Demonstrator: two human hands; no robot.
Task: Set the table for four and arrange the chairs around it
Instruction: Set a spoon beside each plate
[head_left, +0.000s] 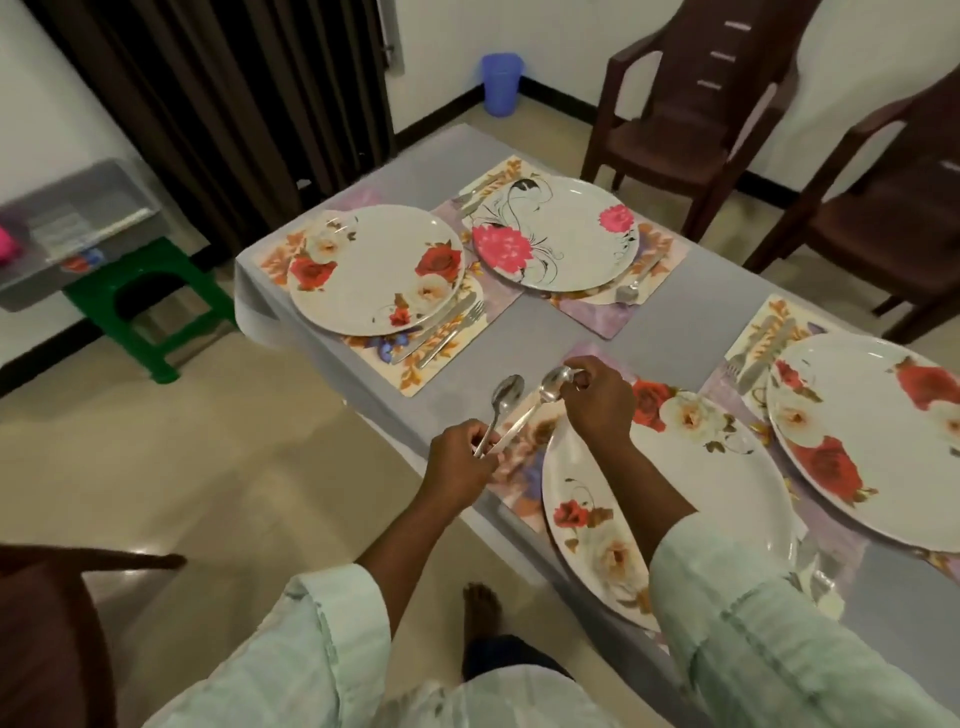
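The left hand (460, 457) pinched two spoon handles at once, while the right hand (597, 397) gripped the bowl end of one spoon (553, 383) over the nearest placemat (524, 452), beside the near plate (691, 499). Honestly, the other spoon (506, 392) looked likely to slip, since that pinch seemed loose and it hung right at the table (670, 322) edge, so it could've hit the floor.

The right plate (878, 441) runs off the frame's right edge. The near plate (711, 499) is partly hidden by the right sleeve (769, 623). Spoon handles vanish inside the left grip (462, 457) — the upper-left box (78, 228) holds blurred contents.
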